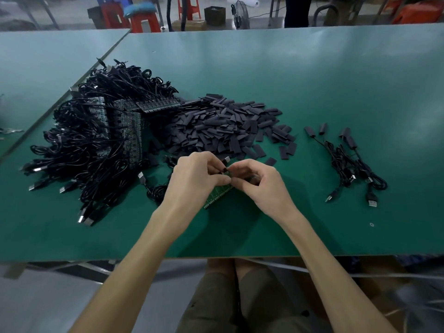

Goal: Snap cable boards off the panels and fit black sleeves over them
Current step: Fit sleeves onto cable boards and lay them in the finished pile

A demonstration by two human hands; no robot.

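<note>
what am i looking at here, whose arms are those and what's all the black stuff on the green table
There is no machine here. These are a person's two bare arms, seen from a camera worn on their head that looks forward and down. It is the only picture.

The left hand and right hand meet over the green table. Both pinch the upper end of a thin green panel, and what exactly they grip there is too small to tell.

On the left lies a big heap of black cables with more panels among them. Behind the hands is a pile of short black sleeves. On the right lie a few cables with sleeves already on.
</note>
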